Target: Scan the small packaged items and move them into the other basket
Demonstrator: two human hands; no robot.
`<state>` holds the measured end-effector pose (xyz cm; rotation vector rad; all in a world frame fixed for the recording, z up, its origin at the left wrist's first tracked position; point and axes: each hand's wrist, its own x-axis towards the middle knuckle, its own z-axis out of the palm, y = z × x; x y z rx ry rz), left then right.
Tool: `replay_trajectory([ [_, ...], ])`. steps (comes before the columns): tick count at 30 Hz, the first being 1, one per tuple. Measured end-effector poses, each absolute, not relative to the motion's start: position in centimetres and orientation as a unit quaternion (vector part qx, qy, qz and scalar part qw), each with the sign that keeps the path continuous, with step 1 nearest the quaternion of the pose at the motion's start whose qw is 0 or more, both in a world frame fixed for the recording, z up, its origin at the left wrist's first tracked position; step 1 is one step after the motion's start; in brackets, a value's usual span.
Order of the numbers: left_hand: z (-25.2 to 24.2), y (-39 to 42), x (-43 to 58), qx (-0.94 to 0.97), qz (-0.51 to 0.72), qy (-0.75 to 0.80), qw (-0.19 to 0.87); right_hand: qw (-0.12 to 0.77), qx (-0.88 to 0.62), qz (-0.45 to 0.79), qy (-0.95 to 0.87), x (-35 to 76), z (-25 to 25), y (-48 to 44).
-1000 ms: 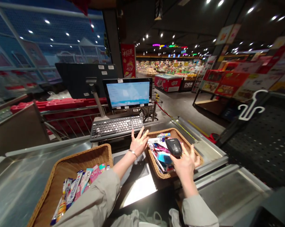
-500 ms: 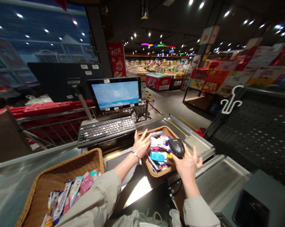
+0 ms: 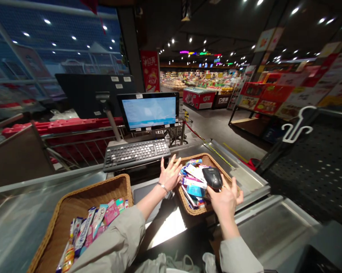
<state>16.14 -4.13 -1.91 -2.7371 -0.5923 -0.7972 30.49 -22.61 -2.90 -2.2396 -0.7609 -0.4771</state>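
Note:
My right hand grips a black handheld barcode scanner over the right wicker basket, which holds several small colourful packets. My left hand, fingers spread, reaches into the left side of that basket and touches the packets near its rim. A bracelet sits on my left wrist. A second, larger wicker basket at the lower left holds several more packets.
A keyboard and a lit monitor stand behind the baskets on the steel checkout counter. A dark flat panel lies between the baskets. A perforated black rack with a white hook stands at right. Store aisles lie beyond.
My left hand has stayed spread at the right basket's left rim, shifting slightly among the packets. The right hand keeps the scanner over the basket. The camera view swung left, then back.

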Motion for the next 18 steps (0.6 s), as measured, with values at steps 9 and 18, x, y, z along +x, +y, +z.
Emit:
replay_trajectory([
  [9,-0.9,-3.1,9.8,-0.91,-0.261,-0.293,0.137,0.391,-0.85,-0.149,-0.321,27.0,-1.7,-18.7],
  [18,-1.9,-2.9,2.7,-0.884,-0.243,-0.37,0.152,0.4,-0.813,-0.11,-0.409,23.3,-1.6,-15.7],
])
